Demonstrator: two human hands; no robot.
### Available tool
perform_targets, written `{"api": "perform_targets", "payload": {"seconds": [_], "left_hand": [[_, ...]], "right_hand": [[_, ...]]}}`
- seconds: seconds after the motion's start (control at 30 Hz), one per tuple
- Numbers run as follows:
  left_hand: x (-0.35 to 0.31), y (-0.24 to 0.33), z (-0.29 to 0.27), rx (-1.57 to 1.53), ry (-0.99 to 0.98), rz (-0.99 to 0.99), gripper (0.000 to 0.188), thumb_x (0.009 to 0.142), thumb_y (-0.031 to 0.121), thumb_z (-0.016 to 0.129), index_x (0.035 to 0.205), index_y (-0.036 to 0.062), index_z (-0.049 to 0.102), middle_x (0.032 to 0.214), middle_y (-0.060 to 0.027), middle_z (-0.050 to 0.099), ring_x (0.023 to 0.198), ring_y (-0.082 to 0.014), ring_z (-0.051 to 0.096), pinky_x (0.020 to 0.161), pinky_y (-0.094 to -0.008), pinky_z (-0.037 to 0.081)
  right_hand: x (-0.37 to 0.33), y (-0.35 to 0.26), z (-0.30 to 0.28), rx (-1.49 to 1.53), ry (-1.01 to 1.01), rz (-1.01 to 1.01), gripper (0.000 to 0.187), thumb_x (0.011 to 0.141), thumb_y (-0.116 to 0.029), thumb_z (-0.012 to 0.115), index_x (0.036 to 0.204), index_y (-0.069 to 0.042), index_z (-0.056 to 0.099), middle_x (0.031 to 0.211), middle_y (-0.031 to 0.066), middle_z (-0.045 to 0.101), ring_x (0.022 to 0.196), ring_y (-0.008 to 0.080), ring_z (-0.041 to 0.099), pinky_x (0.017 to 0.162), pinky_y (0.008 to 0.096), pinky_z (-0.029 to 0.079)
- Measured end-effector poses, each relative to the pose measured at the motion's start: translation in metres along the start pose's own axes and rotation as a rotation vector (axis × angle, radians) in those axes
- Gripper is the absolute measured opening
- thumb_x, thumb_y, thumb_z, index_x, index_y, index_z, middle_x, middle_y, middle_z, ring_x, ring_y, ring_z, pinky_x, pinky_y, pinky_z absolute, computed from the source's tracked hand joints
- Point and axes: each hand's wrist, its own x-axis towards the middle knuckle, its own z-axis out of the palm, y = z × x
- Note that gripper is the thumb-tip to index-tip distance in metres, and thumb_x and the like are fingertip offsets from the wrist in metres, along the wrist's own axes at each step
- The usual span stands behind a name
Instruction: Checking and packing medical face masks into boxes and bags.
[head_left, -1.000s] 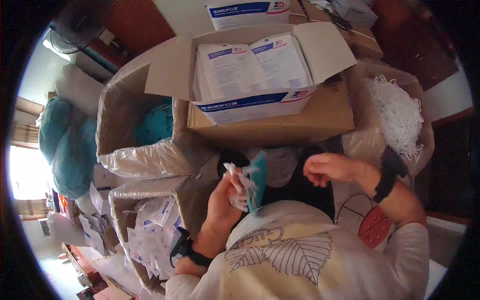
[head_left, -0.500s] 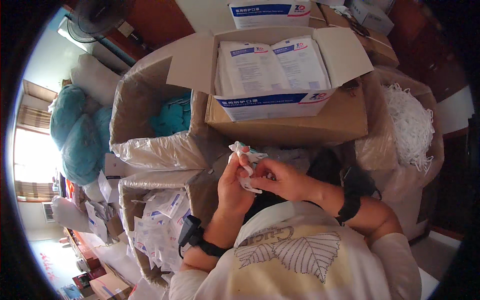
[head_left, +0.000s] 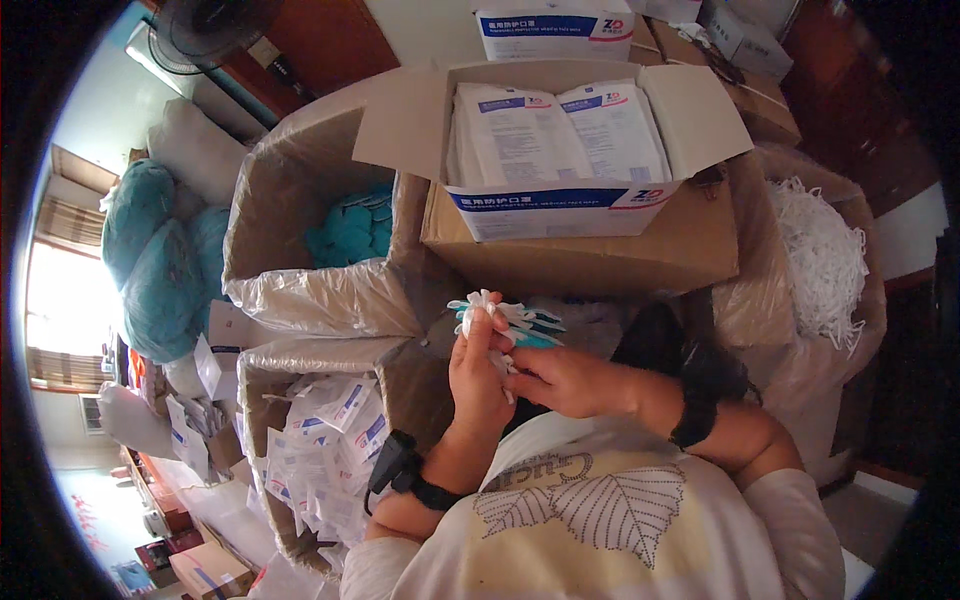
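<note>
My left hand (head_left: 481, 385) is closed round a bunch of white elastic straps (head_left: 488, 303), whose loops fan out above the thumb. Among the loops shows teal material (head_left: 535, 338), probably folded face masks; its full shape is hidden by straps and fingers. My right hand (head_left: 570, 383) meets the left from the right, its fingers closed at the lower end of the white strands near the left palm. Exactly what the right fingertips pinch is partly covered. Both hands are held in front of my chest, below the open white carton (head_left: 560, 220).
White printed pouches (head_left: 520, 140) fill the carton, which sits on a brown box (head_left: 600, 255). Plastic-lined boxes hold teal pieces (head_left: 350, 232) at left, packets (head_left: 325, 450) at lower left and white straps (head_left: 822, 265) at right. Teal bulging bags (head_left: 160, 290) stand far left.
More white loops and teal material now show above and right of my left hand. Both hands have shifted slightly right, and the view has moved a little.
</note>
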Motion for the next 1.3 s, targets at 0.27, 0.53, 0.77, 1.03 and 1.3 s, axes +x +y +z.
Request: {"api": "perform_targets", "payload": {"seconds": [0.27,0.53,0.77,1.03,1.3], "left_hand": [[0.004,0.001,-0.004,-0.011,-0.055,-0.02,0.031,0.091,0.026,0.045,0.11,0.0026,0.051,0.078,0.0039,0.048,0.064,-0.0035,0.041,0.06,-0.0172,0.036],[0.001,0.001,0.002,0.073,0.048,0.068,0.029,0.091,0.025,0.045,0.107,0.0024,0.051,0.08,0.0044,0.048,0.063,-0.0029,0.039,0.058,-0.0164,0.034],[0.001,-0.001,-0.001,0.049,0.038,0.07,0.027,0.092,0.025,0.043,0.107,0.0041,0.051,0.08,0.0038,0.049,0.063,-0.0036,0.039,0.057,-0.0171,0.034],[0.002,-0.008,-0.014,0.467,-0.092,0.239,0.026,0.093,0.022,0.042,0.11,0.0032,0.049,0.091,-0.002,0.055,0.074,-0.0058,0.049,0.067,-0.0194,0.04],[0.007,-0.015,-0.024,0.604,-0.031,0.484,0.031,0.092,0.021,0.041,0.117,0.0022,0.046,0.099,-0.0068,0.055,0.082,-0.0123,0.054,0.075,-0.0249,0.044]], "right_hand": [[-0.002,-0.008,-0.001,0.056,-0.097,0.118,0.022,0.092,-0.024,0.041,0.085,-0.004,0.046,0.071,0.0028,0.05,0.065,0.0139,0.048,0.058,0.0312,0.041],[-0.007,-0.012,0.016,-0.285,0.176,-0.069,0.015,0.089,-0.02,0.044,0.084,-0.005,0.044,0.076,0.0179,0.054,0.071,0.0369,0.054,0.058,0.0423,0.041],[-0.005,-0.003,0.022,-0.029,0.237,-0.131,0.019,0.091,-0.023,0.044,0.093,-0.005,0.047,0.071,0.0092,0.051,0.06,0.0225,0.051,0.055,0.0338,0.041],[-0.005,0.007,0.005,0.674,0.037,0.353,0.017,0.093,-0.024,0.041,0.093,-0.009,0.049,0.071,-0.004,0.044,0.058,0.0031,0.039,0.048,0.0166,0.031],[-0.002,0.006,-0.002,0.744,-0.056,0.418,0.02,0.093,-0.024,0.038,0.089,-0.008,0.05,0.068,-0.0027,0.044,0.057,0.0049,0.039,0.048,0.0189,0.033]]}}
